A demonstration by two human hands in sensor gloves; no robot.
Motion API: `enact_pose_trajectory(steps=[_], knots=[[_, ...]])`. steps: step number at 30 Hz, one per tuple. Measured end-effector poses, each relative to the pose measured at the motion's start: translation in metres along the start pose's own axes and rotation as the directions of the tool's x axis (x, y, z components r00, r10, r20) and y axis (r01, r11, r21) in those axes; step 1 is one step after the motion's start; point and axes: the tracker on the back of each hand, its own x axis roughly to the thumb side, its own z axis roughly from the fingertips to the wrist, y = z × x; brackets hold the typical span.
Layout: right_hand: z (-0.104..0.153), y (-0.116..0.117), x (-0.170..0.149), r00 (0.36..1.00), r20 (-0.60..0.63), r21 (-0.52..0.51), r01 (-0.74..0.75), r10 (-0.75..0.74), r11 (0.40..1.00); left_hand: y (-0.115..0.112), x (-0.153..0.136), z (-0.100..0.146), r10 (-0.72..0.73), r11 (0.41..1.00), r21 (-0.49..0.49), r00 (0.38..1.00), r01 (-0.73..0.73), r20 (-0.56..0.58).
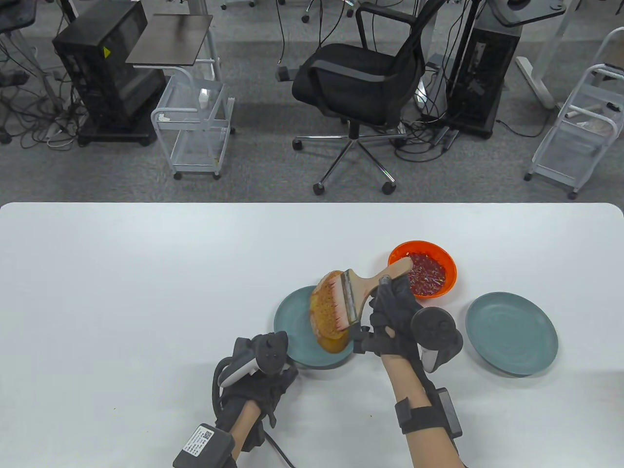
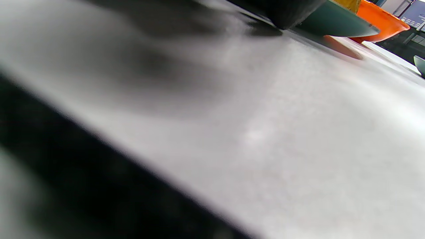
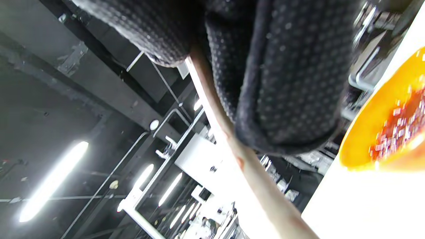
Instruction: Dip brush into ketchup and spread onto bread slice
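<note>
Table view shows the right hand [image 1: 395, 317] fingers gripping the brush [image 1: 358, 292], bristles on the bread slice [image 1: 327, 312] over the left teal plate [image 1: 292, 331] at frame center, so spreading seems underway; left hand [image 1: 263, 370] fingers unclear.

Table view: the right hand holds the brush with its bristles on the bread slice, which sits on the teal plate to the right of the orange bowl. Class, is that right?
Not quite. The table view shows the right hand holding the brush against the bread slice, but that slice's teal plate lies left of the orange bowl; the right-hand plate holds no bread.
</note>
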Motion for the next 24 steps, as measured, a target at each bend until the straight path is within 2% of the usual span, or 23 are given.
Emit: enact_pose_trajectory(steps=[3, 7, 11, 16, 19, 22, 24], knots=[[-0.002, -0.004, 0.000, 0.999, -0.022, -0.017, 0.043, -0.043, 0.999, 0.000, 0.000, 0.000, 0.001, 1.000, -0.001, 1.000, -0.001, 0.000], [0.007, 0.014, 0.000, 0.983, -0.111, 0.078, 0.154, -0.145, 0.985, 0.000, 0.000, 0.000, 0.000, 1.000, -0.001, 1.000, 0.000, 0.000], [0.013, 0.024, 0.004, 0.992, -0.075, 0.125, 0.106, -0.097, 0.986, 0.000, -0.001, 0.000, 0.005, 1.000, 0.000, 1.000, -0.005, 0.002], [0.004, 0.008, 0.002, 1.000, 0.005, 0.049, 0.015, -0.015, 0.999, 0.000, -0.001, 0.000, 0.004, 1.000, -0.001, 1.000, -0.004, 0.002], [-0.002, -0.003, -0.004, 0.998, -0.036, 0.007, 0.051, -0.051, 0.999, -0.001, -0.001, 0.000, 0.000, 1.000, 0.003, 1.000, 0.000, 0.001], [-0.002, -0.002, -0.006, 0.989, -0.086, 0.035, 0.122, -0.119, 0.992, -0.001, 0.000, 0.000, -0.007, 1.000, 0.000, 1.000, 0.007, -0.003], [0.001, 0.006, -0.005, 0.981, -0.123, 0.090, 0.160, -0.149, 0.983, -0.001, 0.000, 0.000, -0.009, 1.000, 0.002, 1.000, 0.009, -0.006]])
